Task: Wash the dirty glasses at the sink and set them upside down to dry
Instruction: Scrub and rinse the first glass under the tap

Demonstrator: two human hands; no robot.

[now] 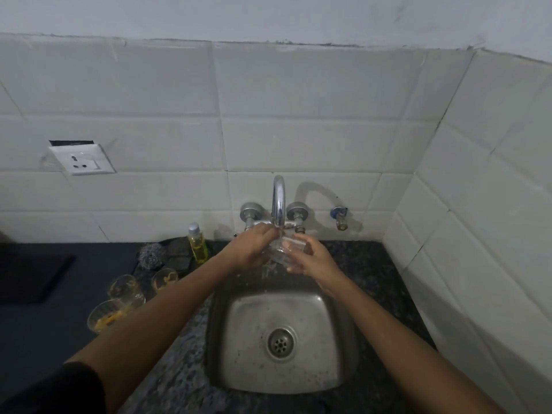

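- The clear glass (pixel 283 249) I'm washing sits under the tap (pixel 278 201), above the sink (pixel 280 380).
- My right hand (pixel 310 258) curls round its side; my left hand (pixel 254 246) grips the other side, fingers at the rim.
- Three dirty glasses (pixel 127 289) wait on the counter (pixel 367 264) to my left, near a steel scrubber (pixel 150 254) and soap bottle (pixel 197 243).

A dark speckled stone counter (pixel 358 264) carries a steel sink (pixel 227 339) set into it, and on its left side stand three dirty glasses (pixel 125 289), a steel scrubber (pixel 150 255), a dark sponge (pixel 178 253) and a bottle of yellow liquid (pixel 198 245).
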